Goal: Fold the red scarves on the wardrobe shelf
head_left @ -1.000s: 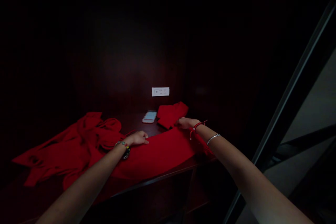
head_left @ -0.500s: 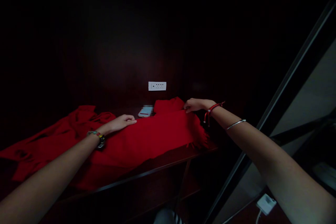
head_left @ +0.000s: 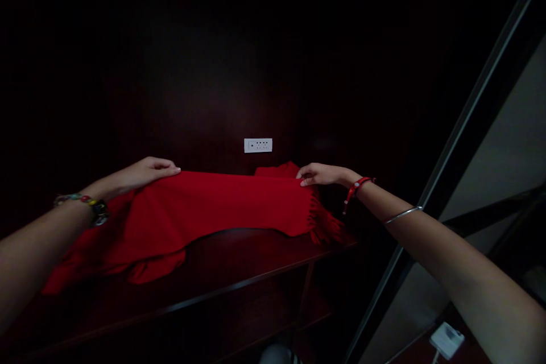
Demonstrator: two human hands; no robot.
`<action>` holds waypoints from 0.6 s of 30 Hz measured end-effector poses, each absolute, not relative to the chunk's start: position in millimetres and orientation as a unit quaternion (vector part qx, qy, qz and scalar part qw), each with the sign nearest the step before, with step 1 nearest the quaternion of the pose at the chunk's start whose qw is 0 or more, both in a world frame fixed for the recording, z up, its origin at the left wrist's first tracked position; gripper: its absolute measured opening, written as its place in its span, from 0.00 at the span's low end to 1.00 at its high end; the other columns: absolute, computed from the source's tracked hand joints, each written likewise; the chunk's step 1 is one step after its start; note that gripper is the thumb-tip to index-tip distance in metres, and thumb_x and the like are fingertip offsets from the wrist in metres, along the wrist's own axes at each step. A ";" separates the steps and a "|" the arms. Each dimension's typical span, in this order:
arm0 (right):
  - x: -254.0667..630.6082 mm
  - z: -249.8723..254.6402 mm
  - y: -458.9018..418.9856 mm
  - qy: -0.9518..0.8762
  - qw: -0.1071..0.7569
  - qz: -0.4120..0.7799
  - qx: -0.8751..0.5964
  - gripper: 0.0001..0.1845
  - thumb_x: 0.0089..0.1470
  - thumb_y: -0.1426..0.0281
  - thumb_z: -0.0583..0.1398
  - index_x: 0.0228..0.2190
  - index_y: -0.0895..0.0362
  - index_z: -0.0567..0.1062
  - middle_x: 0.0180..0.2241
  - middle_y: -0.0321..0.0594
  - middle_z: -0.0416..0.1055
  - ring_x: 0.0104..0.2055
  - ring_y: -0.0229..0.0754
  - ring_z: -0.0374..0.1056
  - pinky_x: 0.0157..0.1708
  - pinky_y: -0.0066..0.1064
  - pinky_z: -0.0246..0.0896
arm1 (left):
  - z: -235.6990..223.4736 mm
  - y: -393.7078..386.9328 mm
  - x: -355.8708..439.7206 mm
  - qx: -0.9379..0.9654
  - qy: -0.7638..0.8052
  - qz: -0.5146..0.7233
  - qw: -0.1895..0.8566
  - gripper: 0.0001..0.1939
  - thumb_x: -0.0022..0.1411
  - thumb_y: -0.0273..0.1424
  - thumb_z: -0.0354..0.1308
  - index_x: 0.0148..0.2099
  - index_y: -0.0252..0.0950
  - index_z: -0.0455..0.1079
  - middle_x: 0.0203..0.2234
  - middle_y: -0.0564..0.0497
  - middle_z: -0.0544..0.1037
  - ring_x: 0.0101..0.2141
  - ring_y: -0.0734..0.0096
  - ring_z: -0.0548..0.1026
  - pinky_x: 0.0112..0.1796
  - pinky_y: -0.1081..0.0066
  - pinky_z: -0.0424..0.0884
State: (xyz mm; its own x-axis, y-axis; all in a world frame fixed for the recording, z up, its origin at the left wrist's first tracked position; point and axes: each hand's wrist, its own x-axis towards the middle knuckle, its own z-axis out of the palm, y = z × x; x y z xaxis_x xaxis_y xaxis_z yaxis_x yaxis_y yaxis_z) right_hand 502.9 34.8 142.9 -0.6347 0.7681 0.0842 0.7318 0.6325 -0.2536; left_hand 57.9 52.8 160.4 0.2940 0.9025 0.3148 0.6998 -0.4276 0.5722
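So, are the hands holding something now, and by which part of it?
Yes, the red fringed cloth. The left hand and the right hand pinch its upper edge, the right one near the fringe.

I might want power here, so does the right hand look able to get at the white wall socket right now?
Likely yes, if the right hand lets go of the red cloth, whose upper edge it pinches: nothing visible covers the white wall socket, which shows above the cloth.

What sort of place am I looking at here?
Probably a dark cabinet or wardrobe: it has a shelf with open space underneath, a white socket panel behind, and fringed red cloth over the shelf.
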 end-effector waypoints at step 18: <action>523.4 214.5 -7.8 -0.818 0.261 0.104 -0.502 0.13 0.48 0.61 0.55 0.30 0.59 0.69 0.27 0.37 0.66 0.28 0.36 0.59 0.30 0.29 0.55 | 189.7 56.9 32.9 0.788 0.527 0.218 0.231 0.23 0.46 0.49 0.52 0.32 0.33 0.68 0.29 0.56 0.72 0.32 0.71 0.68 0.34 0.75 0.64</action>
